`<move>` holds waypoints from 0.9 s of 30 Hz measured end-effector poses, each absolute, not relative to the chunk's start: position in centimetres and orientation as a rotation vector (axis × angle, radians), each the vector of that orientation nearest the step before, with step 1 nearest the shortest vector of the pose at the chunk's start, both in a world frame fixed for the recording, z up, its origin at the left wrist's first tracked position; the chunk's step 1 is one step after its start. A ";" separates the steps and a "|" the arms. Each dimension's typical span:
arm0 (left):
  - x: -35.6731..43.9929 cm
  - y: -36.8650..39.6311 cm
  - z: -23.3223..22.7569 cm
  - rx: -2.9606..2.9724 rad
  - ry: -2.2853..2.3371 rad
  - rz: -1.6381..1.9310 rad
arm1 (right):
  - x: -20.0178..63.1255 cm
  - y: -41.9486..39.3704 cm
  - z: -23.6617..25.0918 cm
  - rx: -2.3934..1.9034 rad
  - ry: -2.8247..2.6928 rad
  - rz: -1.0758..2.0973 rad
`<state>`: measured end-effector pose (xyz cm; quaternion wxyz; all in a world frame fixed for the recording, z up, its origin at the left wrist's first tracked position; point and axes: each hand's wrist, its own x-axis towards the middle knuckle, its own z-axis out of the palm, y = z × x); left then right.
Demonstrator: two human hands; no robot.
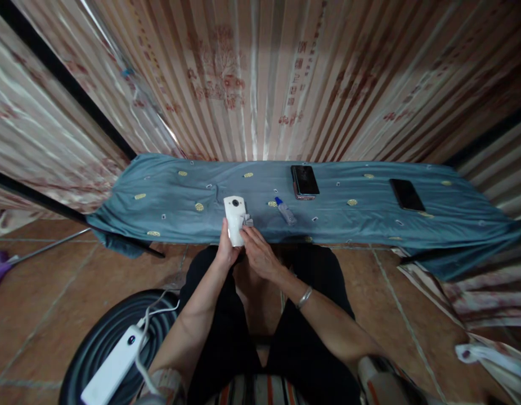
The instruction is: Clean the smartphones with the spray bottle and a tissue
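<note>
Wiping is in hand at frame centre: a white rounded plastic device (pixel 234 220) is gripped by the left hand (pixel 227 251), while a small grey cloth (pixel 247 223) is pinched against it by the right hand (pixel 259 254); steady pressure seems needed.

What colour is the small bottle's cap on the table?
Blue, on a clear small bottle; head view shows it.

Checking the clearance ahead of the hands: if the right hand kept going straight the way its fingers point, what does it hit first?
The right hand points up and left at the white device held in the left hand. Its fingertips already pinch a small grey piece against the device, so the device comes first; depth is hard to judge.
</note>
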<state>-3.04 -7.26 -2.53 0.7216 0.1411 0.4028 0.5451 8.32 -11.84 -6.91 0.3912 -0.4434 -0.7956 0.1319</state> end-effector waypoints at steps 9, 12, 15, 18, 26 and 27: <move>-2.5 -7.5 -3.4 0.382 0.837 1.105 | 9.4 -9.6 -7.3 -1.188 -1.942 0.300; -2.4 -7.6 -3.5 0.389 0.843 1.102 | 9.6 -8.5 -7.5 -1.214 -1.919 0.302; -2.3 -7.7 -3.6 0.402 0.835 1.081 | 9.7 -7.4 -7.2 -1.240 -1.909 0.312; -2.3 -7.8 -3.8 0.408 0.830 1.065 | 9.6 -6.4 -6.8 -1.261 -1.893 0.344; -2.4 -8.0 -3.9 0.378 0.897 1.092 | 8.8 -4.0 -6.6 -1.278 -1.747 0.400; -2.4 -8.0 -3.8 0.365 0.912 1.098 | 8.7 -3.8 -6.6 -1.288 -1.733 0.411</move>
